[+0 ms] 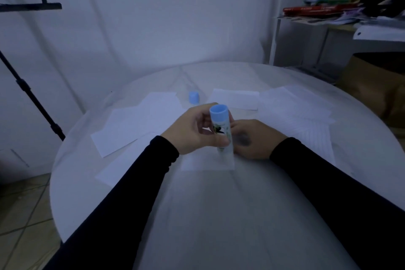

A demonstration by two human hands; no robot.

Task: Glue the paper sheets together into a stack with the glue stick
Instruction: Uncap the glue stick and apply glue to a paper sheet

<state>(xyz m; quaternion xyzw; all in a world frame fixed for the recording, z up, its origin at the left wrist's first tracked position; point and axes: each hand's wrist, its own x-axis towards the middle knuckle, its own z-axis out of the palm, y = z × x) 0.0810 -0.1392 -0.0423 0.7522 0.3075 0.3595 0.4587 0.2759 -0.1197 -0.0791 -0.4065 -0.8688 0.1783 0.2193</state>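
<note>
I see the glue stick, white with a blue end, upright over the bench. My left grip pinches it; right grip behind it, state unclear. Cap stands beyond.

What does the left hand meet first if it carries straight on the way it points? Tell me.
Probably the loose blue cap: the left hand, gripping the glue stick, points away toward it. Depth is unclear.

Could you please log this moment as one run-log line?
left hand grips glue stick upright | right hand on paper sheet | cap off, on table
</note>
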